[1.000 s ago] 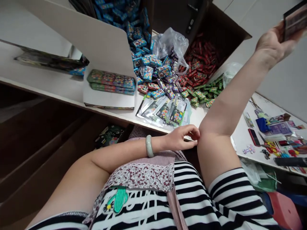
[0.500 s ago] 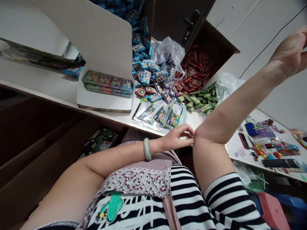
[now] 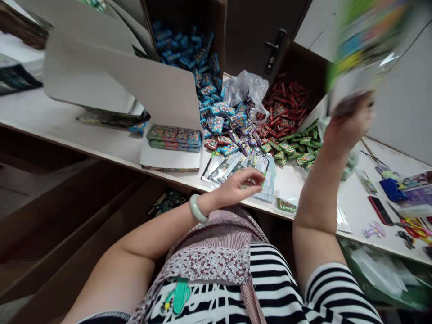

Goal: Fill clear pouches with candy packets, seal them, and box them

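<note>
From the head-worn camera, a person's right hand (image 3: 353,128) is raised high on the right, fingers closed around the lower end of a flat, multicoloured package with a green edge (image 3: 369,49) — blurred, its print unreadable. The left hand (image 3: 245,185), below a pale green bangle (image 3: 198,209), is half open near the front edge of a long white table (image 3: 60,112); its thumb and curled fingers stand slightly apart, with nothing visible between them. Just beyond it lies a fan of flat, clear-plastic packets (image 3: 219,166). Behind these spreads a heap of small shiny packs — blue (image 3: 216,123), purple (image 3: 245,146), red (image 3: 286,105) and green (image 3: 303,157). To the left, an open white cardboard box (image 3: 170,159) holds a stack of slim patterned packs (image 3: 173,137). A small green pack (image 3: 286,205) lies near the table edge, between the forearms.
</note>
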Available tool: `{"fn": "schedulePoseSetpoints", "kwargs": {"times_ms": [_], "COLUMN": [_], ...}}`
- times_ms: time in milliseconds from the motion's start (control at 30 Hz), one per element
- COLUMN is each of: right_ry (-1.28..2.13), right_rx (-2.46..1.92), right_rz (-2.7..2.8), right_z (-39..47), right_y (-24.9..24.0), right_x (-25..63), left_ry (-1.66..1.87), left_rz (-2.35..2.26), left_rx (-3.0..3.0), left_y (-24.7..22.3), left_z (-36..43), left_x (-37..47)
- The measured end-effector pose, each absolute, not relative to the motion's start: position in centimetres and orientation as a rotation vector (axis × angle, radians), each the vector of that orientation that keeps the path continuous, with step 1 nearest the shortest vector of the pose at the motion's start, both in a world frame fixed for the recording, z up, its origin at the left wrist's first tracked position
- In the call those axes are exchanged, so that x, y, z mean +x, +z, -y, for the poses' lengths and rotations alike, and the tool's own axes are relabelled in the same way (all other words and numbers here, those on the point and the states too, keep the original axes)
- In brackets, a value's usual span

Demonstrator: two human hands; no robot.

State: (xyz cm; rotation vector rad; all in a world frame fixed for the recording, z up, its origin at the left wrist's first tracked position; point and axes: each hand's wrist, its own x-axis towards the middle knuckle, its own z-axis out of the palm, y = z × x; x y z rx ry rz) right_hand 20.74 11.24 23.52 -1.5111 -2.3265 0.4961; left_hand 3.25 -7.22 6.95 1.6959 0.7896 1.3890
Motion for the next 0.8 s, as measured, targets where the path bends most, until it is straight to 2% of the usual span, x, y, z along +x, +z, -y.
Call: {"fn": "schedulePoseSetpoints", "kwargs": {"times_ms": [67, 133, 200, 300, 367, 500, 633, 800], "right_ry": [0.656, 0.818, 0.931, 1.092, 1.271, 1.697, 1.775, 1.923], "right_rx": [-1.374, -1.251, -1.158, -1.076, -1.026, -0.925, -0.885, -0.587], "right_rz": [2.317, 2.294, 2.218, 2.054, 1.961, 1.835, 1.776, 1.736], "right_z": [-9.6, -8.3, -7.4, -7.0, -7.2, -8.0, -8.0, -6.3], "right_y": [20.0, 16.6, 13.6, 10.6, 9.6, 8.5, 7.2, 6.5], "right_x": [19.7, 19.2, 19.0, 18.9, 18.8, 19.0, 19.1, 18.0], "left_ry": [1.637, 1.742, 1.630, 1.248, 1.136, 1.164, 1.097, 0.998], "left_rz": [-1.007, -1.210, -1.449, -1.624, -1.606, -1.557, -1.548, -1.632], "left_rx": [1.810, 2.024, 2.218, 2.269, 2.227, 2.263, 2.443, 2.609], "left_y": [8.7, 10.2, 10.9, 10.0, 8.8, 7.1, 7.2, 7.0], "left_z": [6.4, 5.4, 4.0, 1.9, 0.9, 0.4, 0.8, 3.5], "left_x": [0.6, -1.3, -2.2, -2.5, -2.4, -2.6, -3.0, -3.6]}}
